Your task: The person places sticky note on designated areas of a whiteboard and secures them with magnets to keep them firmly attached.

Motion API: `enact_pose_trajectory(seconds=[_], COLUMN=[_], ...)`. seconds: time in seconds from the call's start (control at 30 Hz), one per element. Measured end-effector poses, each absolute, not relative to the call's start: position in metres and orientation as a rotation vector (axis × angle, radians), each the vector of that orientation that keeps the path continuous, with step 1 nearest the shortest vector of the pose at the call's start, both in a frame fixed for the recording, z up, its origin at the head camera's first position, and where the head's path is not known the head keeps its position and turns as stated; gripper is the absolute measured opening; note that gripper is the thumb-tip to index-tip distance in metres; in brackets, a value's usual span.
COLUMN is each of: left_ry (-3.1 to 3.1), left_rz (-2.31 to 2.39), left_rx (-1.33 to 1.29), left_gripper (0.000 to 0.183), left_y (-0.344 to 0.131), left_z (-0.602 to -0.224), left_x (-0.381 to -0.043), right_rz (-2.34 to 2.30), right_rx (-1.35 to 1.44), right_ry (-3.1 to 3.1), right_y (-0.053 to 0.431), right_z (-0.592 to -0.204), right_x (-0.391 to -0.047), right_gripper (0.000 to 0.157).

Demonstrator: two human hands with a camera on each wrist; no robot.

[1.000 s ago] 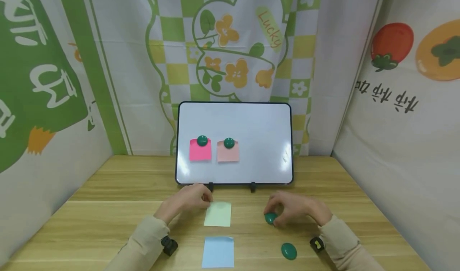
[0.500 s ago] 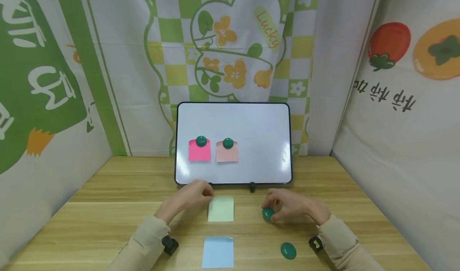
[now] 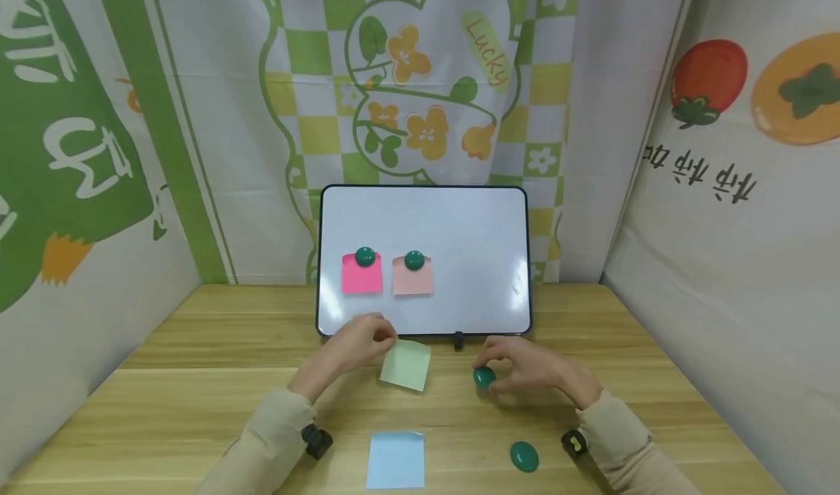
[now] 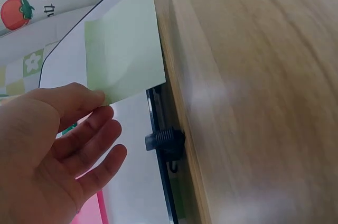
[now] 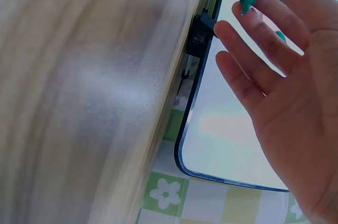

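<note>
Between thumb and forefinger, my left hand (image 3: 359,343) pinches a pale green sticky note (image 3: 406,366) by its upper left corner; the left wrist view shows the note (image 4: 127,47) raised off the table and tilted. My right hand (image 3: 525,364) pinches a round green magnet (image 3: 484,377) with its fingertips, just right of the note. Behind both hands stands a whiteboard (image 3: 482,262). On it, green magnets hold a hot pink note (image 3: 362,279) and a light pink note (image 3: 412,282) side by side.
A light blue sticky note (image 3: 396,462) lies at the table's front. Another green magnet (image 3: 524,456) rests near my right wrist. Black stand feet, one a clip (image 3: 459,340), support the whiteboard. Printed curtains (image 3: 420,116) enclose the wooden table (image 3: 197,378).
My left hand has lifted the pale green note off the table and moved it toward the whiteboard. My right hand, with the magnet, has risen slightly and shifted a little forward and left.
</note>
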State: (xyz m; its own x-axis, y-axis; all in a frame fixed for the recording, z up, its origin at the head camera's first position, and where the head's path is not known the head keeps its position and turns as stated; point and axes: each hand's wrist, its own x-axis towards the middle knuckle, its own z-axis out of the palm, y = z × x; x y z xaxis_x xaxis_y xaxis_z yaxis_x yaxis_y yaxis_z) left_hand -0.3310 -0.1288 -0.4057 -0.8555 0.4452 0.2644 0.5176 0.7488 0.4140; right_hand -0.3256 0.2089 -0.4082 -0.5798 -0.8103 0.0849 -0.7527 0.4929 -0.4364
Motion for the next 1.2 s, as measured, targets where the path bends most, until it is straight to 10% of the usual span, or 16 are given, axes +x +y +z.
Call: enact_pose_trajectory(seconds=[1.2], left_ry=[-2.65], left_rz=[-0.75], left_rx=[-0.763], left_gripper=[0.018], left_y=[-0.076], left_z=[-0.355], left_x=[-0.37], right_rz=[-0.679], right_rx=[-1.504], right_ry=[2.699], right_y=[0.219], right_z=[-0.395], right_x=[-0.328], right_gripper=[0.034])
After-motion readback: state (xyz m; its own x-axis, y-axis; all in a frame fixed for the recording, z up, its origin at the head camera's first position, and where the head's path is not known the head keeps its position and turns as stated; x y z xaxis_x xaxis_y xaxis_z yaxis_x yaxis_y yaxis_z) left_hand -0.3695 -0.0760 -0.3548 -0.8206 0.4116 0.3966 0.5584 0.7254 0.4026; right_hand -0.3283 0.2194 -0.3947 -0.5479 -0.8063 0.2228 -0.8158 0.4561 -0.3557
